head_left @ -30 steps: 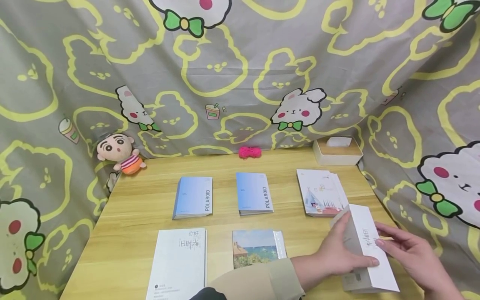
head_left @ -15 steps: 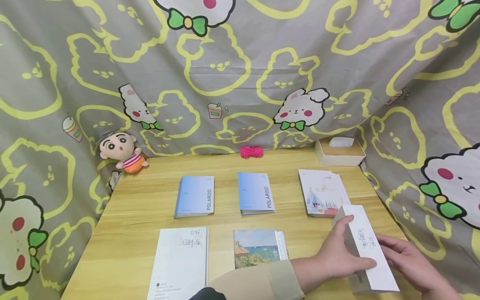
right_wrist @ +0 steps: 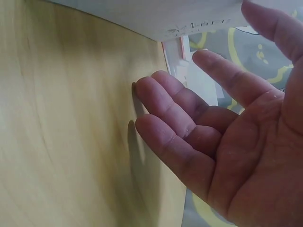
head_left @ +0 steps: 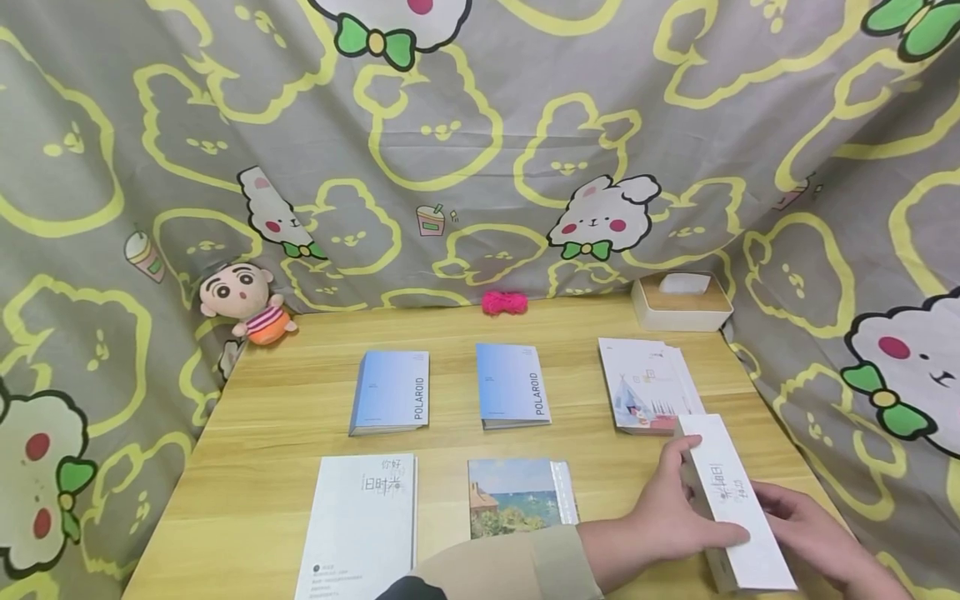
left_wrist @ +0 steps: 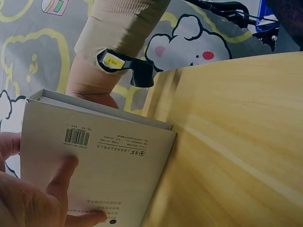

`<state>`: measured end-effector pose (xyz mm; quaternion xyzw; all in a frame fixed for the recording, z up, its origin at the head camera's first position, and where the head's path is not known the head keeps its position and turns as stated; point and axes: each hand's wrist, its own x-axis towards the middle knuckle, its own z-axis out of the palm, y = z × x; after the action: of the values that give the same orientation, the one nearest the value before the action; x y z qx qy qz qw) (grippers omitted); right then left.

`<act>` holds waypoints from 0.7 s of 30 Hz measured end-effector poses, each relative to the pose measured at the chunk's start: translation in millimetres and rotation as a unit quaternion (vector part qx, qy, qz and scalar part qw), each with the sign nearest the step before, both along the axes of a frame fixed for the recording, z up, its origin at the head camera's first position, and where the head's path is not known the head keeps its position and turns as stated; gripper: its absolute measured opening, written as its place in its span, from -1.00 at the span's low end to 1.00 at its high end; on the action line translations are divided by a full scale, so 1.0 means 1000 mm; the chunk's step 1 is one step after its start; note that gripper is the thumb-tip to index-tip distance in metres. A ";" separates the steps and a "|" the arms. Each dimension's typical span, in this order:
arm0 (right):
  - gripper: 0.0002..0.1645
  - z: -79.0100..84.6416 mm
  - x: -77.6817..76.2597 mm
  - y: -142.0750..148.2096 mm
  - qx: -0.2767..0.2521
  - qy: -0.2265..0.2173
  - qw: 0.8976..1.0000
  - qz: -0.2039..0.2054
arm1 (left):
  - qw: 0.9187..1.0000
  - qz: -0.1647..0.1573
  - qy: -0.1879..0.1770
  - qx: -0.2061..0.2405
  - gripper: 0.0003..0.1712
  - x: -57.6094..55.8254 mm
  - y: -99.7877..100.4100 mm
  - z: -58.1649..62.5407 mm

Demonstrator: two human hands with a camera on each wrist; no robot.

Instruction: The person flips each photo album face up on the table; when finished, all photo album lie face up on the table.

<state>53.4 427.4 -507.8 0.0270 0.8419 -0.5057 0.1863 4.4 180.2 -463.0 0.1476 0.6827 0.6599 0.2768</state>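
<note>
A thick white book (head_left: pixel 753 542) stands on edge at the right front, its lettered spine facing up. My left hand (head_left: pixel 663 504) holds it, thumb across the spine and fingers spread on the side cover. In the left wrist view, that cover shows a barcode (left_wrist: pixel 76 136) and small print. My right hand (head_left: pixel 802 525) is at the book's right side, partly hidden behind it in the head view. The right wrist view shows this hand palm up with loosely bent fingers (right_wrist: pixel 163 135), holding nothing, the thumb and index finger nearest the book.
Two blue POLAROID albums (head_left: pixel 393 392) and a stack of illustrated white booklets (head_left: pixel 645 383) form the back row. A similar white book (head_left: pixel 356 525) and a seaside picture (head_left: pixel 513 496) lie in front. A plush doll (head_left: pixel 243 304), pink yarn (head_left: pixel 504 303) and tissue box (head_left: pixel 682 302) line the back.
The white book has turned more upright, its covers now together and the spine facing up. My right hand's fingers have gone from the spine's edge down to its right side.
</note>
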 end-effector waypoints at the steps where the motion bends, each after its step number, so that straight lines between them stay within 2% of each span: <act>1: -0.33 0.001 0.000 0.000 0.009 0.001 1.000 -0.004 | 1.000 0.000 -0.001 0.004 0.21 0.000 0.000 0.000; 8: -0.26 0.003 0.003 0.000 0.019 -0.010 0.999 -0.023 | 0.999 -0.006 -0.018 0.031 0.29 0.003 -0.003 -0.003; 10: -0.31 0.002 0.005 0.001 0.014 0.002 1.000 -0.023 | 0.999 -0.008 -0.021 0.043 0.30 0.004 -0.004 -0.005; 13: -0.53 0.000 0.006 0.003 -0.010 0.019 1.000 -0.021 | 0.998 -0.012 -0.018 0.063 0.34 0.004 -0.006 -0.008; 15: -0.54 0.000 0.007 0.003 -0.029 0.021 0.999 -0.020 | 0.997 -0.016 -0.012 0.070 0.38 0.003 -0.008 -0.009; 17: -0.54 0.000 0.007 0.002 -0.025 0.004 0.999 -0.036 | 0.999 -0.015 0.006 0.046 0.44 0.002 -0.009 -0.011; 19: -0.53 0.003 0.006 0.000 0.007 -0.017 0.999 -0.051 | 1.000 -0.014 0.011 0.017 0.50 0.000 -0.010 -0.013; 21: -0.36 0.006 0.004 -0.002 0.057 -0.025 0.996 -0.060 | 0.999 -0.009 0.016 -0.033 0.56 0.000 -0.011 -0.015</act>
<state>57.0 425.1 -502.3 0.1009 0.8611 -0.4666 0.1750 4.6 169.5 -478.2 0.1549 0.7068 0.6322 0.2768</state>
